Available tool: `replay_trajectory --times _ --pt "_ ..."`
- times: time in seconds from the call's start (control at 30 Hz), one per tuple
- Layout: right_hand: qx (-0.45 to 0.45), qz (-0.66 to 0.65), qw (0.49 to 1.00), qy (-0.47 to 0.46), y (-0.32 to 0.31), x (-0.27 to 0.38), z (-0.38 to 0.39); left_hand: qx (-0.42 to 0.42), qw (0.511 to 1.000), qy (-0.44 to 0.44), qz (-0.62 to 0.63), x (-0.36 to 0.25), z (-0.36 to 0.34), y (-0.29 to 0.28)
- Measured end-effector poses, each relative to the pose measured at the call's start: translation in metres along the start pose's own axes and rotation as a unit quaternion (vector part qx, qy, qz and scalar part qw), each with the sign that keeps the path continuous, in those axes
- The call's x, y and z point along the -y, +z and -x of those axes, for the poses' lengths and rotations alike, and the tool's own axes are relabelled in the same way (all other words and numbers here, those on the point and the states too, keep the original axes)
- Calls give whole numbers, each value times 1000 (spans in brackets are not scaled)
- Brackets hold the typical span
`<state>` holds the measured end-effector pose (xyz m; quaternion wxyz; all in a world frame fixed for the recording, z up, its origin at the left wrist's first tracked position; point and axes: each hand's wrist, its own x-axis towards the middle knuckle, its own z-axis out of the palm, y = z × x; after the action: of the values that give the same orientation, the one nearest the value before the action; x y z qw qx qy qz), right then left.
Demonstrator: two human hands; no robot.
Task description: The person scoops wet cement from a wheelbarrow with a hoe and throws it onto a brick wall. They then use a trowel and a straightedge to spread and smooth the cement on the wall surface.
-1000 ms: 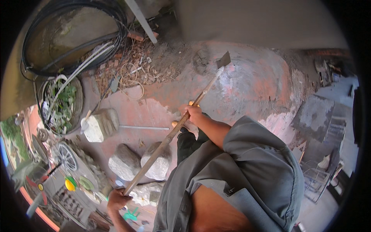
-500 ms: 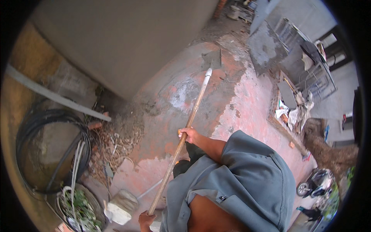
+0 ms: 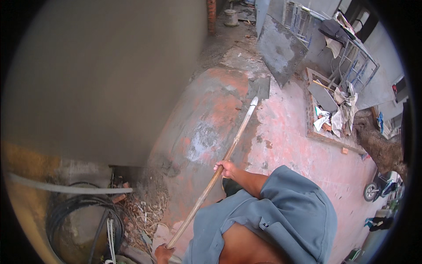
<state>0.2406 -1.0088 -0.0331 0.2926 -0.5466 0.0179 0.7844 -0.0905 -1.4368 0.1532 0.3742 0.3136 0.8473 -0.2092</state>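
A long-handled shovel (image 3: 232,147) slants across the middle of the view, with a worn wooden shaft and a whitish lower end. Its flat, squarish grey blade (image 3: 259,87) lies against the ground at the right edge of a grey, mortar-smeared patch (image 3: 198,127). Midway along the shaft, my right hand (image 3: 225,168) is wrapped round the wood. My left hand (image 3: 163,253) grips the shaft near its upper end, partly cut off by the lower edge of the view. Pale powdery residue (image 3: 203,141) marks the middle of the patch.
A large grey-brown wall (image 3: 101,79) fills the upper left. Coiled black hose (image 3: 83,204), a grey pipe (image 3: 74,189) and rubble (image 3: 147,211) lie at left. A stained board (image 3: 281,50) leans at far right, near metal frames (image 3: 358,66) and a brick-edged bed (image 3: 336,141) of scraps.
The blade has shifted right over the ground, to the edge of the grey patch. Both hands keep their hold. My view has turned, and the leafy container at lower left has dropped out.
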Motion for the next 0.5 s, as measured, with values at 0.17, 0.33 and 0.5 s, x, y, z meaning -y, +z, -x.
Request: replay_trajectory --times 0.17,0.33,0.5 --pt "6 -27 999 -20 17 98 -15 26 999 -11 -22 -80 -46 -56" --pt "44 -47 998 -26 53 174 -40 -71 993 72 -62 -112 -106 -85" --pt "39 -56 998 8 92 232 -81 -66 984 162 24 -136 -195 -112"
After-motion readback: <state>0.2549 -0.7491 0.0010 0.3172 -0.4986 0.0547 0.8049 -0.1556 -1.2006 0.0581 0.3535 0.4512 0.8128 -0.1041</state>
